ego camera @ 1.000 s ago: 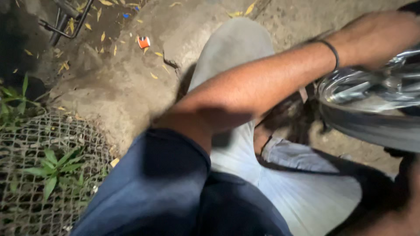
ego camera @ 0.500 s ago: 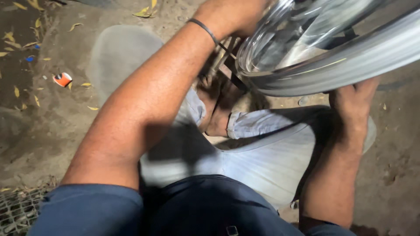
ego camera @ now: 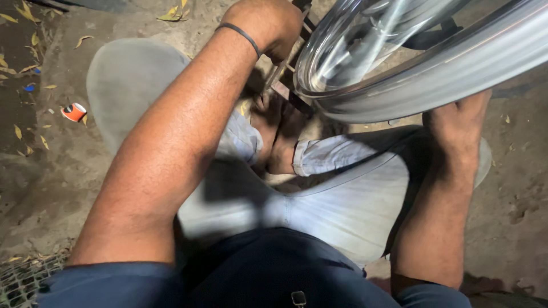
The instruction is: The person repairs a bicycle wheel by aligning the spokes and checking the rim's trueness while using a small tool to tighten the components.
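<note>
You are crouched over dusty ground (ego camera: pixel 68 171) with your knees in pale grey trousers (ego camera: pixel 342 205) spread wide, and a shiny metal wheel rim (ego camera: pixel 434 74) fills the upper right of the view, blurred and streaked with light. Your left hand (ego camera: pixel 268 23) is up at the top of the frame, a thin dark band (ego camera: pixel 242 34) around its wrist; the fingers curl over something beside the rim's inner edge, close to a rusty metal bracket (ego camera: pixel 282 85), but the view does not show what they clasp or how tightly, so I cannot tell its state. Your right hand (ego camera: pixel 456 128) is below the rim on the right side, palm and fingers pressed flat up against its outer edge, fingers together rather than wrapped around it. The rim sits between your 2 hands, above your knees and bare feet (ego camera: pixel 279 137). Away to the left, well apart from both hands, 1 small crumpled packet (ego camera: pixel 74 112), orange-red with a white patch, lies on the ground, and a tiny blue scrap (ego camera: pixel 28 88) lies above it. Dry yellow leaves (ego camera: pixel 171 12) are scattered along the left edge and near the top. A patch of wire mesh (ego camera: pixel 23 279) shows in the lower left corner, next to your dark blue sleeve (ego camera: pixel 114 285).
</note>
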